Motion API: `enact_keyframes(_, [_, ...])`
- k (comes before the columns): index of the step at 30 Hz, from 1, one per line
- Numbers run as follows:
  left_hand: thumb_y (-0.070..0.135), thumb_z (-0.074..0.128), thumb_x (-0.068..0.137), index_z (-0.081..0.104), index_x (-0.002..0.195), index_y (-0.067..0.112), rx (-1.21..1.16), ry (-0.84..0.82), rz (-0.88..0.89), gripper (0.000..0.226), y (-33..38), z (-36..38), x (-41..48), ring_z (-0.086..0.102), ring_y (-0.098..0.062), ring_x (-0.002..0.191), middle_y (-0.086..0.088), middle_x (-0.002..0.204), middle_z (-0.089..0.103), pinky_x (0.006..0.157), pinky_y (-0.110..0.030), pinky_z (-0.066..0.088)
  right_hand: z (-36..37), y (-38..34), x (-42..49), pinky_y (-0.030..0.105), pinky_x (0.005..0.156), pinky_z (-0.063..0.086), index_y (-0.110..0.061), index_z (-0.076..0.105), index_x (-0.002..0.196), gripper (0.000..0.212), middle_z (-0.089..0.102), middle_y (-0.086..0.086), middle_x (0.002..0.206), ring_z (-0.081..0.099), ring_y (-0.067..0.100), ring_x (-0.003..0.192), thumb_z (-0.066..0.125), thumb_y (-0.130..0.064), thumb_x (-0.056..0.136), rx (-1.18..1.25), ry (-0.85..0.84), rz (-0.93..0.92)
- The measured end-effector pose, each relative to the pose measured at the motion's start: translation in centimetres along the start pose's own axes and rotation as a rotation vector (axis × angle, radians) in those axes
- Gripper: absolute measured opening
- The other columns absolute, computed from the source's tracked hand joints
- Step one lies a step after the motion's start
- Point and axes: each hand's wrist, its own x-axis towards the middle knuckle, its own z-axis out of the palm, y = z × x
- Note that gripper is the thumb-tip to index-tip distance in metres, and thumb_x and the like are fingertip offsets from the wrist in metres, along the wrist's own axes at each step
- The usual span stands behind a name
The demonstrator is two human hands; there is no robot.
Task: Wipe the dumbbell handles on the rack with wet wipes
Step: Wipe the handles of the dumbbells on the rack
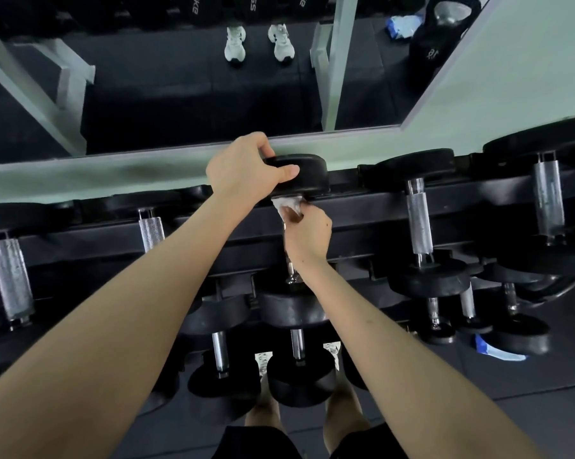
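Past the lower-tier dumbbells (pixel 299 376) on the rack (pixel 355 210), a person's right hand (pixel 307 235) pinched a white wet wipe (pixel 287 207) round a top-tier dumbbell handle (pixel 291 271). At its 11 o'clock, the left hand (pixel 246 170) clamped that dumbbell's far head (pixel 309 180), below a wall mirror (pixel 180 94).

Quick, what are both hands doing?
Left hand grips the black round dumbbell head.
Right hand pinches the crumpled white wet wipe.

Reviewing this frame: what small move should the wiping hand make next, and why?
Probably draw the right hand with the wet wipe down the handle toward the near head: the wipe sits bunched at the far head, which the left hand grips, and the lower handle shows bare.
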Motion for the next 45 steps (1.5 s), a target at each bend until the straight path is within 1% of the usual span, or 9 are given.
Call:
enact_keyframes(7, [0.054, 0.07, 0.072, 0.057, 0.09, 0.021, 0.0, -0.024, 0.012, 0.04, 0.0, -0.3, 0.1, 0.057, -0.015, 0.085, 0.008, 0.092, 0.06, 0.069, -0.03, 0.042, -2.5, 2.6, -1.7, 0.015, 0.043, 0.027, -0.01, 0.049, 0.054, 0.033, 0.043, -0.004, 0.049, 0.038, 0.007, 0.046, 0.058, -0.009, 0.085, -0.086, -0.188, -0.034])
enact_keyframes(21, [0.056, 0.069, 0.072, 0.061, 0.096, 0.022, -0.065, 0.051, 0.013, 0.043, -0.4, 0.4, -0.6, 0.059, -0.014, 0.091, 0.008, 0.099, 0.064, 0.074, -0.03, 0.045, -4.7, 5.6, -2.1, 0.024, 0.055, 0.036, 0.005, 0.063, 0.063, 0.028, 0.058, 0.011, 0.061, 0.05, 0.012, 0.06, 0.075, -0.016, 0.076, -0.208, -0.441, -0.05])
enact_keyframes(24, [0.058, 0.067, 0.073, 0.061, 0.1, 0.025, -0.107, 0.128, 0.019, 0.043, -1.0, 1.4, -1.4, 0.061, -0.015, 0.092, 0.008, 0.101, 0.065, 0.074, -0.031, 0.046, -4.3, 4.7, -1.1, 0.028, 0.057, 0.036, 0.007, 0.06, 0.06, 0.028, 0.052, 0.014, 0.059, 0.047, 0.014, 0.058, 0.077, -0.013, 0.072, -0.102, -0.396, 0.001])
enact_keyframes(29, [0.06, 0.064, 0.074, 0.062, 0.103, 0.029, -0.176, 0.224, 0.02, 0.043, -1.7, 2.9, -2.0, 0.061, -0.021, 0.093, 0.006, 0.1, 0.066, 0.079, -0.041, 0.05, -4.0, 5.1, -2.0, 0.033, 0.068, 0.05, 0.005, 0.071, 0.081, 0.021, 0.07, 0.017, 0.077, 0.064, 0.021, 0.071, 0.074, -0.016, 0.077, -0.095, -0.338, -0.072])
enact_keyframes(33, [0.059, 0.063, 0.075, 0.062, 0.104, 0.029, -0.181, 0.236, 0.05, 0.042, -2.1, 3.1, -2.0, 0.061, -0.021, 0.092, 0.006, 0.103, 0.065, 0.079, -0.041, 0.051, -4.3, 4.8, -1.7, 0.026, 0.054, 0.04, 0.004, 0.061, 0.06, 0.026, 0.057, 0.007, 0.058, 0.051, 0.015, 0.055, 0.076, -0.011, 0.074, -0.106, -0.39, -0.016])
enact_keyframes(36, [0.057, 0.063, 0.077, 0.062, 0.107, 0.029, -0.198, 0.244, 0.064, 0.041, -2.6, 3.3, -2.0, 0.059, -0.02, 0.097, 0.007, 0.108, 0.064, 0.082, -0.04, 0.049, -3.6, 3.1, 0.5, 0.04, 0.061, 0.046, 0.011, 0.059, 0.065, 0.031, 0.064, 0.02, 0.067, 0.062, 0.029, 0.063, 0.076, -0.014, 0.074, 0.033, -0.277, -0.03])
enact_keyframes(40, [0.054, 0.064, 0.079, 0.063, 0.117, 0.032, -0.254, 0.209, 0.094, 0.044, -3.4, 3.3, -2.1, 0.055, -0.014, 0.105, 0.011, 0.115, 0.062, 0.089, -0.034, 0.045, -3.8, 4.6, -0.1, 0.03, 0.058, 0.037, 0.016, 0.058, 0.069, 0.035, 0.052, 0.015, 0.061, 0.049, 0.018, 0.06, 0.076, -0.014, 0.074, 0.005, -0.336, -0.025])
enact_keyframes(43, [0.051, 0.064, 0.081, 0.059, 0.123, 0.037, -0.284, 0.151, 0.119, 0.045, -4.2, 3.1, -2.1, 0.048, -0.013, 0.114, 0.015, 0.122, 0.058, 0.089, -0.023, 0.035, -4.4, 6.3, -1.7, 0.033, 0.062, 0.043, 0.013, 0.064, 0.071, 0.03, 0.063, 0.025, 0.069, 0.057, 0.022, 0.063, 0.077, -0.014, 0.072, -0.105, -0.447, 0.032])
enact_keyframes(45, [0.049, 0.065, 0.081, 0.059, 0.123, 0.038, -0.279, 0.142, 0.132, 0.044, -4.5, 3.0, -2.0, 0.047, -0.012, 0.116, 0.018, 0.124, 0.058, 0.087, -0.02, 0.031, -4.3, 5.6, -1.2, 0.032, 0.058, 0.036, 0.011, 0.056, 0.06, 0.036, 0.051, 0.02, 0.059, 0.048, 0.021, 0.059, 0.078, -0.015, 0.071, -0.056, -0.437, 0.059])
